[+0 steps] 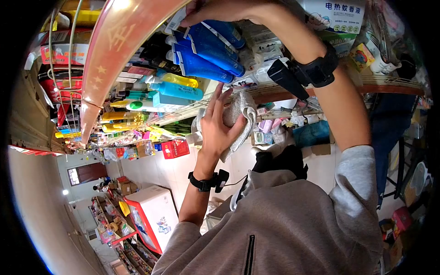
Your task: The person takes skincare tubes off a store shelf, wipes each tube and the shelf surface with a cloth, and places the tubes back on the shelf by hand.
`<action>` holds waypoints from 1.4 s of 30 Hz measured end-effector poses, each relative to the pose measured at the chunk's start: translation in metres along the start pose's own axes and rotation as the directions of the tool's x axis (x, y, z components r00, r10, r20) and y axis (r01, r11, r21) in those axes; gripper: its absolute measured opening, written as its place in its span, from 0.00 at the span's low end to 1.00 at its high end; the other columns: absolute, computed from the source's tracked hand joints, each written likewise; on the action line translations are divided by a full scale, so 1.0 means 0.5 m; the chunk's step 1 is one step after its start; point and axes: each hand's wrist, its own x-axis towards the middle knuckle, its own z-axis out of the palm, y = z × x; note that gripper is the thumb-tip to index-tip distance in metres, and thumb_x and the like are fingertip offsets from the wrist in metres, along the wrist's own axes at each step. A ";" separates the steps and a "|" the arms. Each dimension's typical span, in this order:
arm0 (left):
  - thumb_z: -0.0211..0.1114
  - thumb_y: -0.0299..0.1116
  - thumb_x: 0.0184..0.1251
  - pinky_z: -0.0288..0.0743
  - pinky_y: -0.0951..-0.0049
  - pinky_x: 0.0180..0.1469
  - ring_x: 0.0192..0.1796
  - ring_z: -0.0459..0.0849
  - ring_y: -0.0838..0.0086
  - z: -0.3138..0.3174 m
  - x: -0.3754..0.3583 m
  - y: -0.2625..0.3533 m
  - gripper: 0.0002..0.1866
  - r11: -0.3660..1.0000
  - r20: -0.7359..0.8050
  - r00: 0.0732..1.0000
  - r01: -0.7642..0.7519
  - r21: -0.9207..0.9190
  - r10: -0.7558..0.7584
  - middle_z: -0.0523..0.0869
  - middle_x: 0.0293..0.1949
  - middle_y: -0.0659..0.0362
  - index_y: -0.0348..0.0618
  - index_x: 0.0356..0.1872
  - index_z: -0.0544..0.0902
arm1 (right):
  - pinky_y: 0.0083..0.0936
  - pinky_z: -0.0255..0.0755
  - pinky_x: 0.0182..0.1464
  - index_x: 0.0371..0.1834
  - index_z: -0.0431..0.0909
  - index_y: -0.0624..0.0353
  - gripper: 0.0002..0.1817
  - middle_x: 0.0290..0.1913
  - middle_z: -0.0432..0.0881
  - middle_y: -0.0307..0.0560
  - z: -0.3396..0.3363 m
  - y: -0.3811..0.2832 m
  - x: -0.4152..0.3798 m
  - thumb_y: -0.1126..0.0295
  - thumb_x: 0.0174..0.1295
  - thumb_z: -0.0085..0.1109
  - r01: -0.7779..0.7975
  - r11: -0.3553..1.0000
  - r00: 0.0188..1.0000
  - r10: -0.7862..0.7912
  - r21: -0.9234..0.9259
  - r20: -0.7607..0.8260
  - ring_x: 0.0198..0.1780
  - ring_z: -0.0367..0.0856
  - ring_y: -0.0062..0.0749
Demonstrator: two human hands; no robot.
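My left hand [219, 126] holds a folded grey towel [238, 114] against its palm, with the thumb pressed on it. Its fingertips reach up to the lower end of a blue tube [201, 66], one of several lying side by side on the shelf. Above them, at the top edge of the view, my right hand [201, 13] is closed at the end of a white packet with a barcode [175, 20]; part of that hand is cut off by the frame. A black strap with a device is on each wrist.
Bottles [178, 89] and boxes crowd the shelf to the left, behind a curved copper-coloured panel [114, 41]. A white mosquito-liquid box [332, 16] stands upper right. A red box [175, 149] and a white-and-red freezer [153, 211] are lower left.
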 end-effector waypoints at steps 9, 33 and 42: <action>0.72 0.36 0.53 0.83 0.61 0.53 0.55 0.85 0.50 0.003 0.000 -0.001 0.32 0.999 -0.028 0.999 -0.032 0.002 0.032 0.70 0.71 0.45 0.39 0.62 0.77 | 0.34 0.75 0.53 0.47 0.84 0.62 0.24 0.45 0.87 0.55 -0.008 0.022 0.022 0.58 0.50 0.74 0.207 0.940 0.977 -0.188 -0.270 0.097 0.47 0.83 0.41; 0.71 0.42 0.58 0.85 0.59 0.41 0.40 0.89 0.52 -0.004 -0.009 0.044 0.32 0.990 -0.030 0.998 0.057 0.125 -0.054 0.70 0.71 0.45 0.46 0.65 0.76 | 0.37 0.61 0.71 0.70 0.67 0.62 0.40 0.69 0.70 0.65 -0.023 -0.004 -0.081 0.64 0.51 0.68 -0.141 0.922 0.989 0.148 -0.359 -0.009 0.72 0.67 0.53; 0.68 0.47 0.63 0.82 0.50 0.40 0.33 0.86 0.40 0.003 0.043 0.118 0.49 0.975 0.255 0.942 0.222 0.016 -0.219 0.87 0.31 0.40 0.47 0.79 0.49 | 0.36 0.63 0.69 0.68 0.70 0.61 0.34 0.67 0.71 0.67 0.015 0.052 -0.122 0.64 0.55 0.61 -0.186 0.902 0.983 0.170 -0.389 -0.075 0.70 0.69 0.53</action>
